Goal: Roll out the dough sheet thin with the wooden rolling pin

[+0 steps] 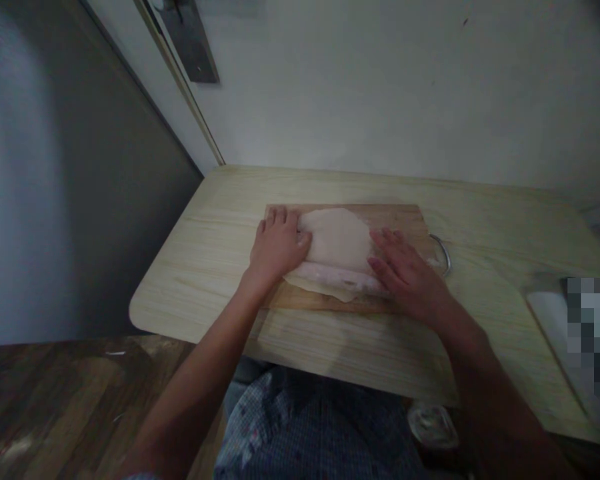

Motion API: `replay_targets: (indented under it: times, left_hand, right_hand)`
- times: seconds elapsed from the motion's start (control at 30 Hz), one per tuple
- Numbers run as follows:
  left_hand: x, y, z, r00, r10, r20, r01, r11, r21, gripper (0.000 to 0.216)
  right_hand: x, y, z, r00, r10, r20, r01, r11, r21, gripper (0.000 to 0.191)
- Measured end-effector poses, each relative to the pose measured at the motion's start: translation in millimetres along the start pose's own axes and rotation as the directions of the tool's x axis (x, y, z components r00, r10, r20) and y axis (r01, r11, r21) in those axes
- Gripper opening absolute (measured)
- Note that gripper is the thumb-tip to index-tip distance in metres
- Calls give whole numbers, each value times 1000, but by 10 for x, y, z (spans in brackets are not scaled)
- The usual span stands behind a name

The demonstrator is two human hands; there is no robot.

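A thin, flat sheet of pale dough [336, 233] lies on a wooden cutting board [397, 215]. Across its near part runs a flour-dusted, whitish rolling pin [337, 275], with both ends hidden under my hands. My left hand [280, 245] lies flat over the pin's left end, fingers stretched forward and thumb at the dough's edge. On the other side my right hand [411, 273] rests palm down over the right end, its fingers extended and pointing to the upper left. A narrow strip of dough shows on the near side of the pin.
The board's curved metal handle [447, 255] sticks out at the right. Under it is a light wood-grain table [190, 267] against a pale wall [380, 93]. A white flat panel [553, 333] lies at the right. Below the front edge sits a clear container [433, 425].
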State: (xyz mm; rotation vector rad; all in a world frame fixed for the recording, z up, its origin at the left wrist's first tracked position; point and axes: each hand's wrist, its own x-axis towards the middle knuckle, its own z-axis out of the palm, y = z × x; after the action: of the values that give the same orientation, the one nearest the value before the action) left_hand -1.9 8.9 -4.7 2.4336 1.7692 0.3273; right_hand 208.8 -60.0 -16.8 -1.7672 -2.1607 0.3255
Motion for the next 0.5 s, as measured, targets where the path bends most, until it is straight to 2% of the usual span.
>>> replay_targets:
  times: [0.17,0.5]
  left_hand:
    - [-47,3,-1,1000,-2,13,1,999,46,50]
    - [-137,19,-29,994,29,107,-41,993,107,58]
  right_hand:
    - [-92,-61,-7,1000,-26,-17,25,999,-31,51]
    - [-210,-135,-9,997,-66,29,69,993,-95,50]
